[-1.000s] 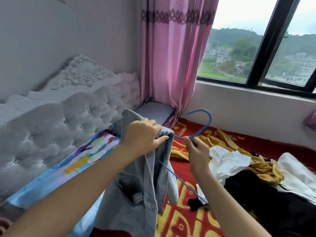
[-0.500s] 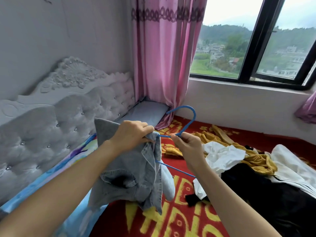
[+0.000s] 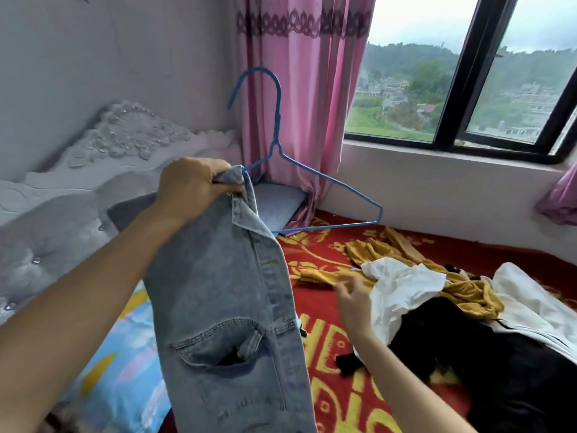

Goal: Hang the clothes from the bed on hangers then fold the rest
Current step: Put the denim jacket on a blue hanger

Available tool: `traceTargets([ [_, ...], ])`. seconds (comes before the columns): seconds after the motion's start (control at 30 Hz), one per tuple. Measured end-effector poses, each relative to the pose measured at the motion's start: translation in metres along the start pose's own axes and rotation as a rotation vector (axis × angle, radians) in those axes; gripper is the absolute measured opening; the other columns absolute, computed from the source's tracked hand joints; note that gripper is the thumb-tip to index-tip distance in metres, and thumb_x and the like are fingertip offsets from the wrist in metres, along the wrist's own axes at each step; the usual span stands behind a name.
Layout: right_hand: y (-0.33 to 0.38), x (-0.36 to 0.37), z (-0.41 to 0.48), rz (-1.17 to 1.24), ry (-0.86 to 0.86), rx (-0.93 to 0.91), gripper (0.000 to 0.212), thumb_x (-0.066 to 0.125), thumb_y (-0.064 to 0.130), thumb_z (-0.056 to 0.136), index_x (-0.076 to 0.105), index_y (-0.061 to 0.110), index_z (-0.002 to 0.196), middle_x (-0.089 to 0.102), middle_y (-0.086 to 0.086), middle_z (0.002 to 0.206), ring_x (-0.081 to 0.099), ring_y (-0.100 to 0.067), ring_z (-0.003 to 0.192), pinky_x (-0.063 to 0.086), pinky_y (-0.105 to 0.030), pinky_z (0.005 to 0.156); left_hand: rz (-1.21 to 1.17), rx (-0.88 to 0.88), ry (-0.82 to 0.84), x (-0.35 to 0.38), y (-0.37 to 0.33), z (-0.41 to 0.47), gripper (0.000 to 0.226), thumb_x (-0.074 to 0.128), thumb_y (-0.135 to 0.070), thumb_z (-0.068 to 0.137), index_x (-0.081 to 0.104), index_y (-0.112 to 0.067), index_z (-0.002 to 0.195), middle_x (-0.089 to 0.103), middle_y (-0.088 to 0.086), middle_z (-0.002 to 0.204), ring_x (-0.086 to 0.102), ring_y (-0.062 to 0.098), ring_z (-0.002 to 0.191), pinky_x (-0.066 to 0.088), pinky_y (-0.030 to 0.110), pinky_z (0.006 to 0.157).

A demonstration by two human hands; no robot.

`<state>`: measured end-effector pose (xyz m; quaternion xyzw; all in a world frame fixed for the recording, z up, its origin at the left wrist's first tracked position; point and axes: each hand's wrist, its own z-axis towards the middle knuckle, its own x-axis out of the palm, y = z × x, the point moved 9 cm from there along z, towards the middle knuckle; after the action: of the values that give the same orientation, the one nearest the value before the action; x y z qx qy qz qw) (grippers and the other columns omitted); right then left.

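My left hand [image 3: 192, 189] grips the shoulder of a light blue denim jacket [image 3: 224, 310] together with the left end of a blue wire hanger [image 3: 315, 179]. The hanger stands upright with its hook up against the pink curtain. Its right half sticks out bare, and the jacket hangs down from my fist. My right hand [image 3: 351, 295] is low over the red bed cover, fingers loose, holding nothing, beside a white garment [image 3: 402, 285] in the clothes pile. A yellow garment [image 3: 468, 295] and a black one [image 3: 515, 370] lie in the same pile.
A grey tufted headboard [image 3: 62, 220] runs along the left. A colourful pillow [image 3: 125, 370] lies under the jacket. The pink curtain [image 3: 299, 98] hangs in the corner and a dark-framed window [image 3: 462, 73] is on the right. The bed has a red and yellow cover [image 3: 331, 370].
My right hand let go of the hanger and dropped toward the clothes pile. My left hand raised the jacket, and the hanger swung upright with its hook pointing up.
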<state>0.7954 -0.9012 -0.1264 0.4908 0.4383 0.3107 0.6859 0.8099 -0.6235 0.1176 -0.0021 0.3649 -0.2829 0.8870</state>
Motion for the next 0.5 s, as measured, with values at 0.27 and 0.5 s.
traceTargets([
  [0.27,0.003,0.117,-0.037,-0.168,0.705,-0.142,0.045,0.069,0.009,0.083,0.056,0.010,0.127,0.067,-0.007,0.109,0.063,-0.016,0.092,0.050,-0.029,0.087,-0.087,-0.016,-0.046,-0.023,-0.004,-0.006,0.036,0.064,-0.048,0.069,0.073,-0.016,0.081,0.065,0.006,0.067,0.054,0.020,0.064,0.033,0.031,0.058],
  [0.5,0.000,0.136,-0.042,-0.196,0.523,-0.126,0.043,0.046,0.047,0.092,0.047,0.033,0.132,0.044,0.019,0.128,0.041,-0.004,0.118,0.037,-0.033,0.098,-0.156,-0.032,-0.154,-0.064,0.001,-0.011,0.028,0.076,-0.032,0.073,0.074,-0.008,0.088,0.069,0.003,0.069,0.060,0.015,0.062,0.047,0.035,0.062],
])
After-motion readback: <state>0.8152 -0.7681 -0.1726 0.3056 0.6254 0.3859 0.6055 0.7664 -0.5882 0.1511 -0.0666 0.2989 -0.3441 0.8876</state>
